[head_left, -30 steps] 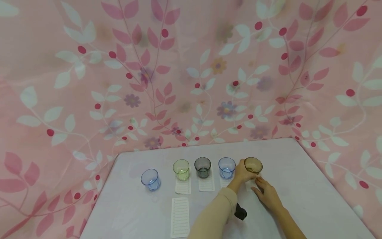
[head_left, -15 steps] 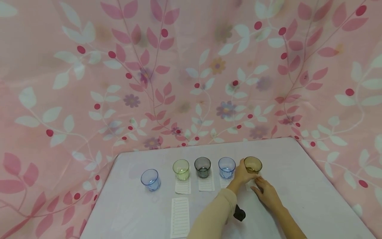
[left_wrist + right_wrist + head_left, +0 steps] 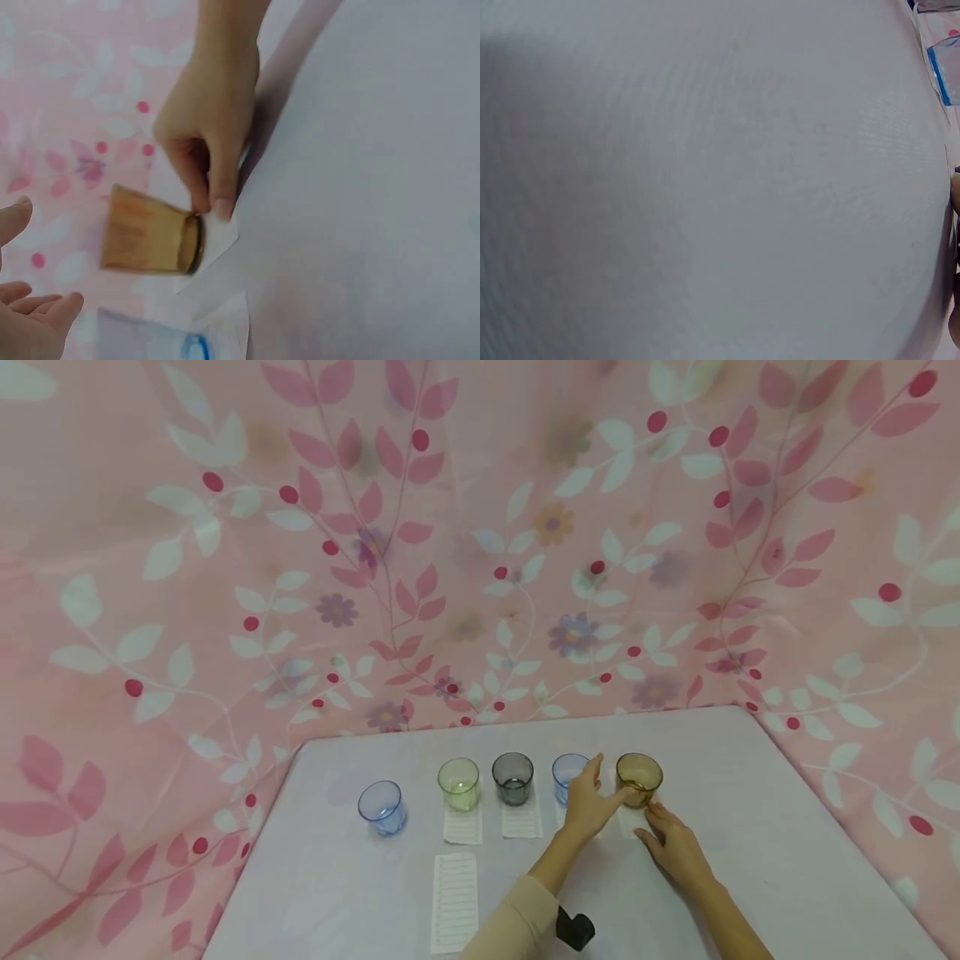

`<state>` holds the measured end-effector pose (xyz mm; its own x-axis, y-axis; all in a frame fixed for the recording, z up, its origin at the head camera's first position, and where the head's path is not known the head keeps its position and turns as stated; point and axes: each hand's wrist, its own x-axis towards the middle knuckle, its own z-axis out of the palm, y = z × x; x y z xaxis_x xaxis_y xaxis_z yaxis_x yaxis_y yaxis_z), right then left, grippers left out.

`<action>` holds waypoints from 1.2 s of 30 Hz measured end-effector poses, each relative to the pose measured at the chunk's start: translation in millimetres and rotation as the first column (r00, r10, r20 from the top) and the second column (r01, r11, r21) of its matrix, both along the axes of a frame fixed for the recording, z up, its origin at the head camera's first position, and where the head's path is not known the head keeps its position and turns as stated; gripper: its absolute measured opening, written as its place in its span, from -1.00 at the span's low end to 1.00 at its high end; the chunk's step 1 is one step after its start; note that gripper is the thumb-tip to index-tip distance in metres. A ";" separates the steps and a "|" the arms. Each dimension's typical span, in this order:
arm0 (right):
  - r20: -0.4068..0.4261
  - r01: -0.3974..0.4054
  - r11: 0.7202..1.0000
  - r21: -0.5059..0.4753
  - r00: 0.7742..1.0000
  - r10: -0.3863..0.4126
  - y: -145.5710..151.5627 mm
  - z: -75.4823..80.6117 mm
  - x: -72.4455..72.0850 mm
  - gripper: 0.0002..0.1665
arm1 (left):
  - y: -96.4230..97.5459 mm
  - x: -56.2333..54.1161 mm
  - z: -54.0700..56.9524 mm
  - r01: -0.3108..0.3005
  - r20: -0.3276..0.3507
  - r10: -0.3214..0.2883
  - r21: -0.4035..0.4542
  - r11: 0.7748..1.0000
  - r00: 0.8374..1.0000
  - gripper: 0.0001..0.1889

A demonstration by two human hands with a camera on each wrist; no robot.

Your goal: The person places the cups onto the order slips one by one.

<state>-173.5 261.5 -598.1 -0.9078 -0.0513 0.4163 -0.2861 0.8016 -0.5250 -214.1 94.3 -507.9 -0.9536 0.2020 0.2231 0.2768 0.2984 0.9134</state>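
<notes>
An amber glass tumbler [image 3: 639, 770] stands upright on a paper slip [image 3: 633, 827] at the right end of a row. My left hand [image 3: 588, 806] is spread beside it, thumb toward the tumbler, and partly hides a blue tumbler [image 3: 567, 768]. In the left wrist view, the left fingers [image 3: 64, 311] are apart from the amber tumbler [image 3: 150, 232]. My right hand [image 3: 678, 847] rests just in front of it, fingertips at the slip and close to the tumbler's base. Only finger edges [image 3: 956, 225] show in the right wrist view.
A grey tumbler [image 3: 513, 777] and a green tumbler [image 3: 459, 783] continue the row, paper slips under them. Another blue tumbler [image 3: 382, 807] stands apart at left. A longer lined slip [image 3: 455, 902] lies in front. Patterned pink cloth [image 3: 480, 568] hangs behind the table.
My left hand has let go of the amber tumbler and drawn back to the left, now in front of the blue tumbler. My right hand keeps nearly the same place.
</notes>
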 end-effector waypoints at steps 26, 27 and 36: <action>-0.332 0.078 0.989 -0.127 0.936 -0.117 -44.2 20.0 39.1 -0.58 | -261.9 36.9 -7.6 -0.599 -0.216 0.598 0.070 0.798 0.772 -0.45; -0.367 0.061 0.989 -0.135 0.924 -0.108 -50.5 19.0 40.4 -0.57 | -268.9 36.3 -8.8 -0.625 -0.210 0.623 0.064 0.778 0.754 -0.43; -0.397 -0.145 0.988 -0.051 0.911 0.113 -118.6 7.8 51.2 -0.43 | -300.4 24.9 -16.8 -0.722 -0.149 0.723 0.069 0.688 0.675 -0.21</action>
